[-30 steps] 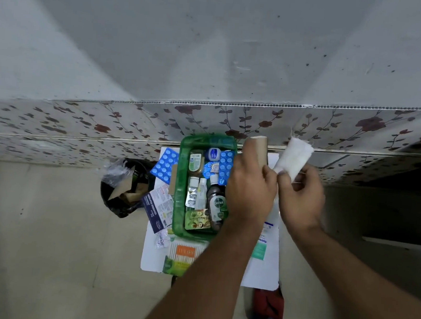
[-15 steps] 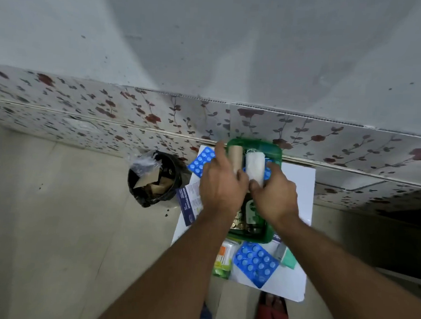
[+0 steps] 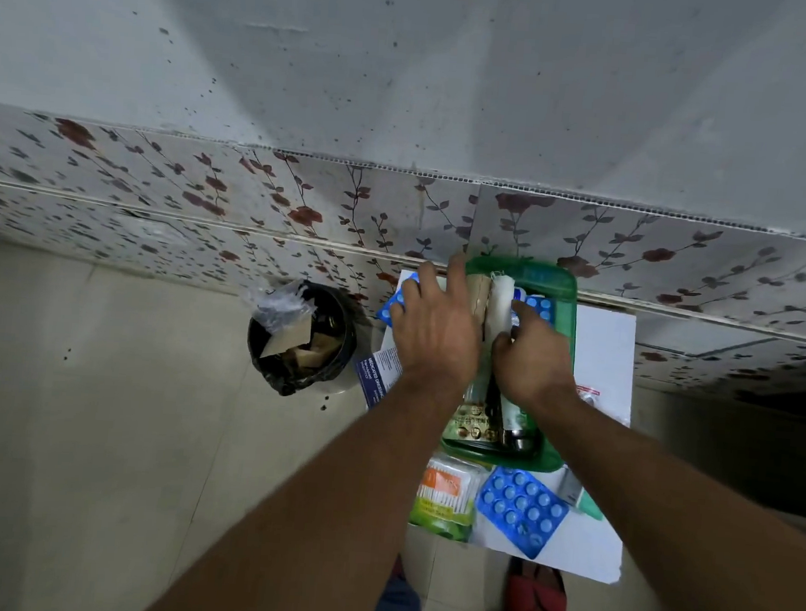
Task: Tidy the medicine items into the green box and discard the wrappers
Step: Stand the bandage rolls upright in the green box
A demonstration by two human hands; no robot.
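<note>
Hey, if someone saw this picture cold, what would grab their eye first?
Probably the two hands, left hand and right hand, meeting over the green box by the wall, setting a tan roll and a white roll into its far end. Next, the bright blue pill sheet lying on the white board in front of the box, and the black bin of scraps to the left.

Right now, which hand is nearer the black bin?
Left. The left hand is over the green box's left edge, on the side facing the black bin; the right hand is farther right, over the box.
</note>
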